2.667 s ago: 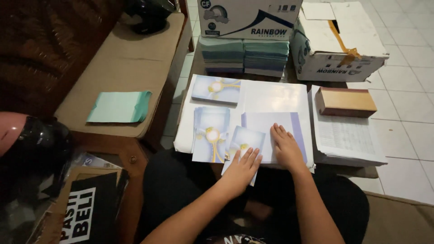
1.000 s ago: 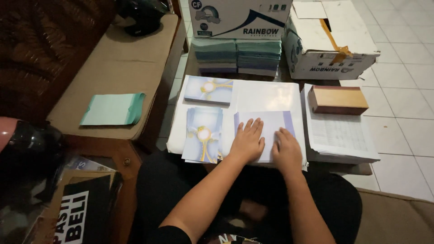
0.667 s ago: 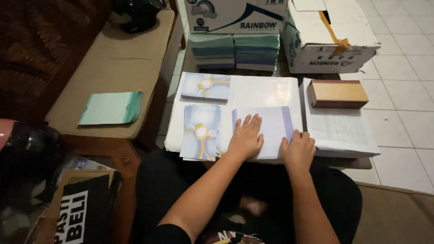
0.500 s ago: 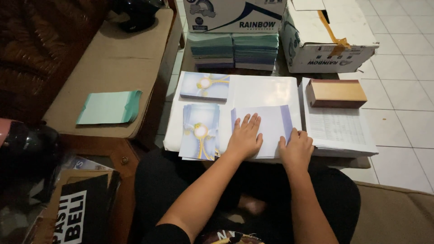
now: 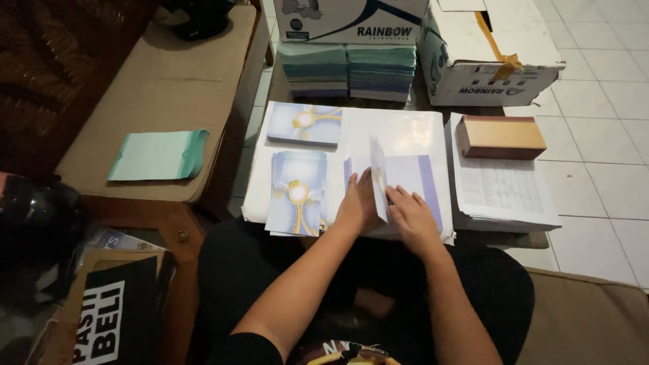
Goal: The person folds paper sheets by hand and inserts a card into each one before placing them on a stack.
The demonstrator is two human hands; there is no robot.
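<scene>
A white card with a lavender stripe (image 5: pixel 414 177) lies on a large white sheet (image 5: pixel 405 130) in front of me. One pale leaf of it (image 5: pixel 378 177) stands upright between my hands. My left hand (image 5: pixel 357 206) is against the leaf's left side, its fingers holding the lower edge. My right hand (image 5: pixel 414 217) rests flat on the card just right of the leaf, fingers spread. Left of my hands lies a stack of blue cards with a gold design (image 5: pixel 297 192), with a second stack (image 5: pixel 304 124) behind it.
A brown box (image 5: pixel 500 136) sits on printed sheets (image 5: pixel 506 192) at right. Stacks of teal envelopes (image 5: pixel 348 71) and two cardboard cartons (image 5: pixel 487 57) stand at the back. A green envelope pile (image 5: pixel 159 155) lies on the bench at left, above a dark helmet (image 5: pixel 34 220).
My right hand has moved left from the card's right edge to beside my left hand. A leaf of the card that lay flat now stands upright between them.
</scene>
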